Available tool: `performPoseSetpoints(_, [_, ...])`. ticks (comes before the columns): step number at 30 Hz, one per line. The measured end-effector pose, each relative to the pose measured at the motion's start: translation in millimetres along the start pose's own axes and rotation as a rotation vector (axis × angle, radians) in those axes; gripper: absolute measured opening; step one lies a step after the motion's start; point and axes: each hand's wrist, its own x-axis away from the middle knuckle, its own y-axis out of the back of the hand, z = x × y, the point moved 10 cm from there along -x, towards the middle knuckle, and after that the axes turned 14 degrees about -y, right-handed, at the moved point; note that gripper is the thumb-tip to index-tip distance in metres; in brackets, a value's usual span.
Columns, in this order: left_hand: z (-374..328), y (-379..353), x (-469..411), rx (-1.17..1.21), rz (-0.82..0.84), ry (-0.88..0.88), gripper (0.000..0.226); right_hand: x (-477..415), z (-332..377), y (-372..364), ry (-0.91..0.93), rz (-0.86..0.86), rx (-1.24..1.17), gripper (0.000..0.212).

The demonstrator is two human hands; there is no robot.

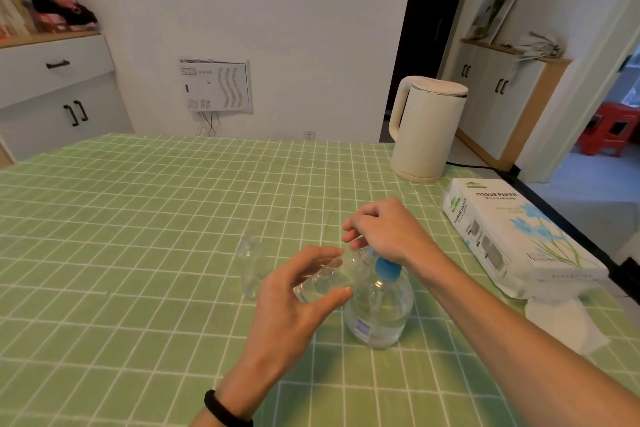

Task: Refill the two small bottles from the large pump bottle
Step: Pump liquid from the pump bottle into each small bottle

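A home, a desk (138,218) wearing a green checked cloth (104,305), a white kettle (427,128) and a tissue pack (519,236) sitting on it, white cupboards (62,104) standing along the wall, soft toys (65,7) lying on a shelf, a red stool (611,130) showing through a doorway.

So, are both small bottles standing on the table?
No, the left hand holds one small bottle tilted at the pump bottle; only the second small bottle stands on the tablecloth.

Wristband (227,410): black, narrow, smooth (encircles the left wrist).
Left forearm (256,367): bare, uncovered to the frame edge.
Right forearm (519,333): bare likewise.
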Motion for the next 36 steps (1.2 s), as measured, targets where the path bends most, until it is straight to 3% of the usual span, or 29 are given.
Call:
performPoseSetpoints(17, [-6.9,0.9,-1.9,-0.013,0.008,0.010,0.044,6.4,9.1,0.9,0.051,0.035,0.039,0.021])
performPoseSetpoints(22, [-5.0,0.6,-0.7,-0.022,0.006,0.015,0.043,0.7,3.9,-0.1,0.053,0.071,-0.106,0.021])
performPoseSetpoints(27, [0.2,-1.1,2.8,-0.023,0.016,0.030,0.043,-6.1,-4.2,-9.8,0.024,0.065,-0.087,0.028])
performPoseSetpoints(36, [-1.8,-0.8,3.5,-0.034,0.012,0.041,0.044,-2.4,-4.1,-2.3,0.033,0.004,-0.045,0.023])
